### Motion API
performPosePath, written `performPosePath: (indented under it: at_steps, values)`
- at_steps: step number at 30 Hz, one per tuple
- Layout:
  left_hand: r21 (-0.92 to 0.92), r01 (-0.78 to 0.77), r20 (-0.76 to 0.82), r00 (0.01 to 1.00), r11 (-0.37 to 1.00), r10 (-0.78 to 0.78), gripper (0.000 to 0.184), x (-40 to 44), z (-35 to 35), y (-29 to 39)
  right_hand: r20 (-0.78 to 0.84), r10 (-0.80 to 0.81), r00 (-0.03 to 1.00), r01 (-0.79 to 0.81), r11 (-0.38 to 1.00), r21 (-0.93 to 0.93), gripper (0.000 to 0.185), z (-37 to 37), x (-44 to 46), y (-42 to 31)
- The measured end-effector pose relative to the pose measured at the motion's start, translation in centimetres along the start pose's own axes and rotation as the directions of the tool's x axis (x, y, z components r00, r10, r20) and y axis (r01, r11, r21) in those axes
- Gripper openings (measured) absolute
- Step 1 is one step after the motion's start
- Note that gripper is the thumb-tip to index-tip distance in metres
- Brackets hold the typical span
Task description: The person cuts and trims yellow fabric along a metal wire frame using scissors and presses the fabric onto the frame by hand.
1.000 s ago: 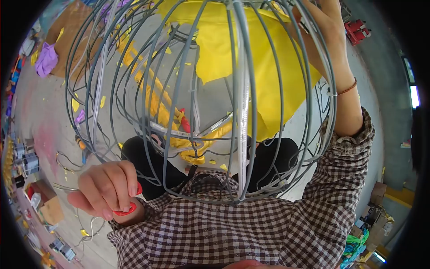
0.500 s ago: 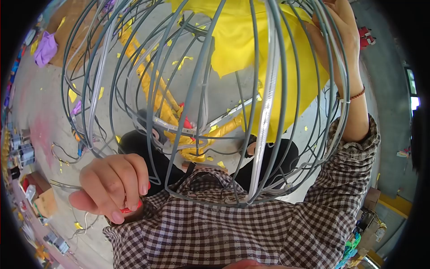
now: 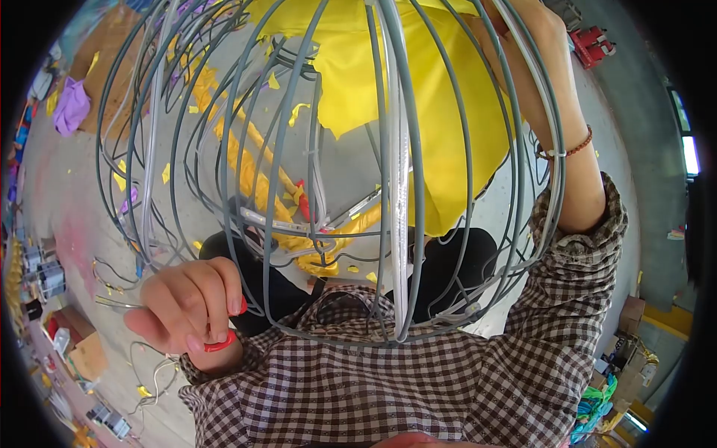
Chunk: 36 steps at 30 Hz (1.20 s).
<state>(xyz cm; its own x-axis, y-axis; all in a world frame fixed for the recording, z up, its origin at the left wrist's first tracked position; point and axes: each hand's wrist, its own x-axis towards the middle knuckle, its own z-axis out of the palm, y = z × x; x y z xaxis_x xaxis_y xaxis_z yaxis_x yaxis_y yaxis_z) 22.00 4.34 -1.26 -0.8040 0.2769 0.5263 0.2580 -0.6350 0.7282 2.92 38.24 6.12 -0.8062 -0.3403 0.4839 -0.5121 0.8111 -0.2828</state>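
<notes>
A round cage of grey wire (image 3: 278, 149) fills the middle of the view, with clear plastic-like strips along some wires. Yellow fabric (image 3: 441, 127) with a ragged edge hangs at its upper right, behind the nearer wires. Beside the cage's lower left, my left hand (image 3: 190, 302) is closed around red-handled scissors (image 3: 218, 345), whose metal blades point left. At the top right my right hand (image 3: 534, 45) reaches behind the wires and is curled at the fabric's edge. The wires and the frame's top edge partly hide its fingers.
Yellow scraps (image 3: 166, 173) and a long yellow-wrapped piece (image 3: 246, 164) lie on the grey floor. Brown cardboard (image 3: 119, 82) with purple cloth (image 3: 72, 106) is at upper left. Loose wires (image 3: 153, 373) lie near my left arm. Cardboard boxes (image 3: 88, 357) stand at lower left.
The wire cage and yellow fabric have shifted slightly left in view, and my right hand has moved left and a little down with them. My left hand keeps the scissors, nearly unmoved.
</notes>
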Motion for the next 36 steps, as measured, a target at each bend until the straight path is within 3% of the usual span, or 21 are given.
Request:
performPosePath:
  at_steps: [4,9,14,23,36]
  values:
    - [-0.006,-0.002,-0.002,1.000,1.000,0.002,0.050,-0.3,-0.1,-0.2,-0.049,0.000,0.999,0.001,1.000,0.015,0.009,0.2,0.6,0.0]
    - [-0.053,-0.033,-0.028,0.999,0.998,0.032,0.053,-0.6,-0.2,-0.4,0.038,-0.026,0.999,0.021,0.990,0.137,0.008,-0.2,0.9,-0.1]
    - [-0.060,-0.010,-0.035,0.999,0.998,0.007,0.052,-0.6,-0.2,-0.4,-0.040,-0.148,0.988,0.151,0.984,0.098,0.012,0.1,0.9,0.4]
    - [-0.130,-0.011,0.013,1.000,0.991,0.013,0.054,-0.6,-0.8,-0.7,-0.018,-0.005,1.000,0.001,0.981,-0.194,0.014,1.1,1.5,1.4]
    - [-0.227,-0.066,-0.088,0.995,0.972,0.047,0.058,-1.1,-0.7,-1.0,-0.069,-0.020,0.997,-0.003,0.946,-0.325,0.021,0.9,1.4,-1.3]
